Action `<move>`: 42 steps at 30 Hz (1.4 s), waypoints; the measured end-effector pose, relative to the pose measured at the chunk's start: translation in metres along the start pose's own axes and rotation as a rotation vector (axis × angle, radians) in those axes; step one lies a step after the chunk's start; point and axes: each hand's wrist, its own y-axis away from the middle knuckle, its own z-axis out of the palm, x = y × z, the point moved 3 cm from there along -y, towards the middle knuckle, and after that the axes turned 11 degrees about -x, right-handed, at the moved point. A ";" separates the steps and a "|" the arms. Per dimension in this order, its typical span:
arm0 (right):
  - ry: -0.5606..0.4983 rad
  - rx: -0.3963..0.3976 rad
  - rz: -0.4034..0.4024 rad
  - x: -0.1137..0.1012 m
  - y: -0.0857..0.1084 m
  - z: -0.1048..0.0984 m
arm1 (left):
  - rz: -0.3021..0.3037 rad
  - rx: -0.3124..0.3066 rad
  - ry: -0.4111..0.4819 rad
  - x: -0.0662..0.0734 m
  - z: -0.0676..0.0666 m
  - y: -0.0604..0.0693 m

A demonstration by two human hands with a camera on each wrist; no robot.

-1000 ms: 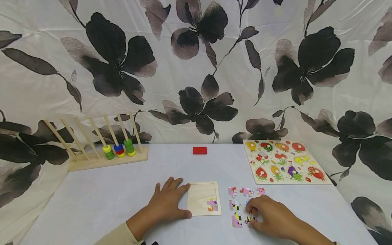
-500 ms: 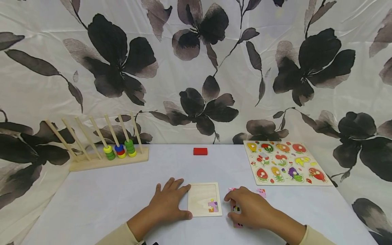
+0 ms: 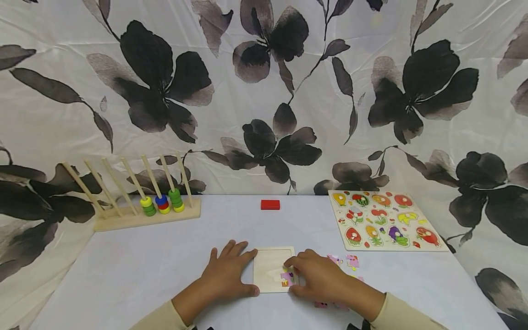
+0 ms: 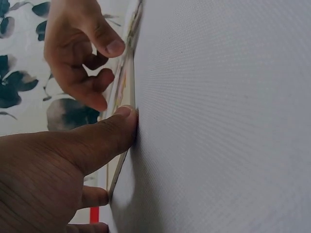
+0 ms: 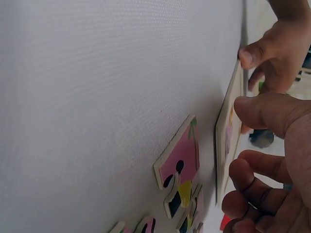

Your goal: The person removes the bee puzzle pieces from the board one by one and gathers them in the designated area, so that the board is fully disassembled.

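Observation:
A square wooden puzzle tray (image 3: 268, 270) lies flat on the white table, with one pink jigsaw piece (image 3: 286, 277) in its lower right corner. My left hand (image 3: 226, 271) is spread at the tray's left side, thumb and index finger touching its left corners. Over the right edge is my right hand (image 3: 319, 277), its fingers loosely bent and apart from the thumb. Nothing shows between them in the right wrist view. More jigsaw pieces (image 3: 352, 261) lie right of the tray, partly covered by that hand. A pink one with black spots (image 5: 182, 155) appears close up in the right wrist view.
A wooden peg stand (image 3: 148, 220) with coloured rings is at the back left. A red block (image 3: 270, 205) sits at the back middle. A fruit puzzle board (image 3: 387, 220) lies at the back right, before a floral cloth (image 3: 206, 27).
My right hand has moved left from the loose pieces to the tray's right edge. The left hand stays at the tray's left side.

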 end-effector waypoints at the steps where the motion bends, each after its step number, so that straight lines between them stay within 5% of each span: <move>1: 0.003 -0.004 0.003 0.000 -0.002 0.001 | 0.002 0.002 -0.001 0.000 0.000 0.000; 42: 0.020 -0.028 0.012 -0.002 -0.007 0.000 | 0.004 -0.002 0.006 0.001 0.000 0.001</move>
